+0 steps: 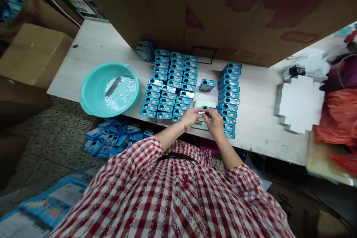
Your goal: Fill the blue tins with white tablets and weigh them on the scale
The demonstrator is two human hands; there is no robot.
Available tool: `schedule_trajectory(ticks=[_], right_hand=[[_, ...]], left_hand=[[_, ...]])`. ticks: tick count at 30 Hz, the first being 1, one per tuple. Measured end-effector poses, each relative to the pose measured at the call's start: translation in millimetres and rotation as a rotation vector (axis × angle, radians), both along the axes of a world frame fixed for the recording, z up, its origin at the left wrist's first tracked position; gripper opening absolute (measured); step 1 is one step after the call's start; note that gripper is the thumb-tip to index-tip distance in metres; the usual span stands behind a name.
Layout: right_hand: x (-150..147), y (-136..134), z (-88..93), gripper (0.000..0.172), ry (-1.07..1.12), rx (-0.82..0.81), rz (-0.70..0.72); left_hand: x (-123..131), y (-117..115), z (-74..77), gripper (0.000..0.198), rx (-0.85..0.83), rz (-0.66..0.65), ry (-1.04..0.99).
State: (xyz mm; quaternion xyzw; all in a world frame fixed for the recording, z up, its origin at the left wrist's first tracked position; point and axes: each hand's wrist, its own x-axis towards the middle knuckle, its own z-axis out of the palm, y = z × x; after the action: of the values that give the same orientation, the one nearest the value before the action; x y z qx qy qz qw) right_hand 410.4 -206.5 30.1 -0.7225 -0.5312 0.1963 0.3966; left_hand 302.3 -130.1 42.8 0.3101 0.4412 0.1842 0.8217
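Note:
My left hand (191,116) and my right hand (214,121) meet over a pale green scale (200,124) at the table's front edge. Small white pieces (201,112) show between their fingertips; the left hand holds some, and the right fingers pinch at them. Just behind the right fingers is a blue box (209,108), partly hidden. Rows of small blue boxes (168,102) stand left of the scale, and another row (229,95) stands to its right. One blue box (207,85) stands apart behind the scale. The turquoise basin (93,95) holds many white pieces and a grey metal bar (113,86).
A huge cardboard box (173,11) rises behind the rows. White flattened cartons (301,102) and red plastic bags (341,119) lie at the right. Blue boxes (111,137) are heaped below the table's front edge, with brown cartons (35,54) at the far left.

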Motion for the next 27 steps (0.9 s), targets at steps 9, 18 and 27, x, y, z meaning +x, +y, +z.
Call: schedule_trajectory(ticks=[9, 18, 27], right_hand=[[8.3, 6.3, -11.3, 0.019, -0.065, -0.020, -0.158], [29.7, -36.4, -6.1, 0.020, -0.038, 0.053, -0.275], [53.4, -87.4, -10.9, 0.024, -0.055, -0.023, -0.554]], left_hand=[[22.8, 10.3, 0.3, 0.033, 0.609, -0.241, 0.246], [-23.6, 31.5, 10.6, 0.022, 0.660, -0.065, 0.283], [-230.2, 136.2, -11.1, 0.034, 0.914, 0.228, 1.103]])
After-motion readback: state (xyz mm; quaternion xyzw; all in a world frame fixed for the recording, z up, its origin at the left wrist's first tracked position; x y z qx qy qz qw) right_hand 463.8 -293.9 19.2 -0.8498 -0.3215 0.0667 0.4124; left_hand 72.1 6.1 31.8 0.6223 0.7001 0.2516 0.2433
